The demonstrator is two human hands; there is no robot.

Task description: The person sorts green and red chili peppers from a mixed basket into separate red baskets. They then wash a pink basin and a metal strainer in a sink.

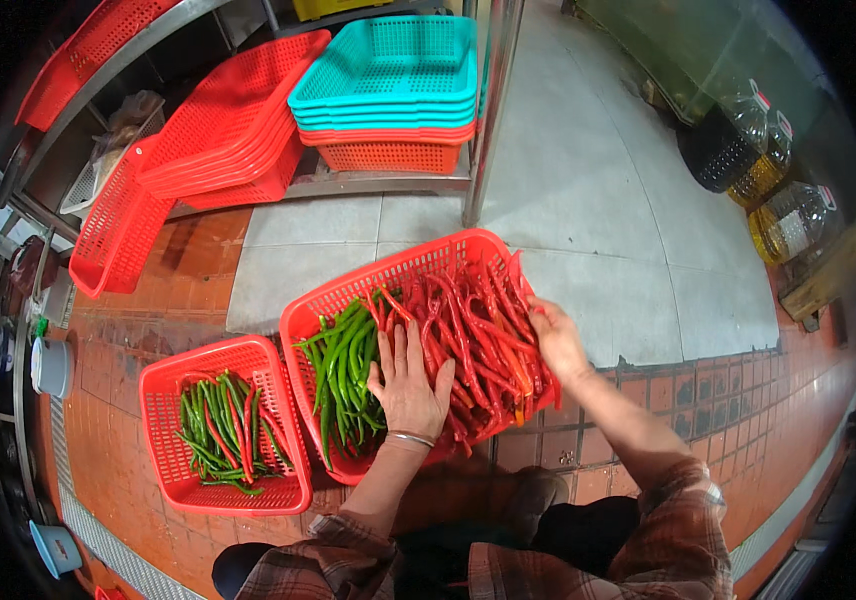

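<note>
A large red plastic basket (368, 281) in front of me holds long green chili peppers (342, 367) on its left and a heap of long red chili peppers (473, 337) on its right. My left hand (413, 386), a metal bangle at its wrist, lies palm down on the heap where the two colours meet, fingers spread. At the heap's right side, my right hand (559, 341) curls its fingers around a red edge; I cannot tell whether this is the basket's rim or another container. A smaller red basket (229, 349) to the left holds mixed green and red chilies (229, 427).
Nested turquoise baskets (387, 90) and red baskets (225, 120) stand on a metal rack ahead, its post (488, 112) reaching the floor. One red basket (117, 225) leans at left. Oil jugs (784, 225) line the right wall. Grey floor sheeting (585, 187) covers some tiles.
</note>
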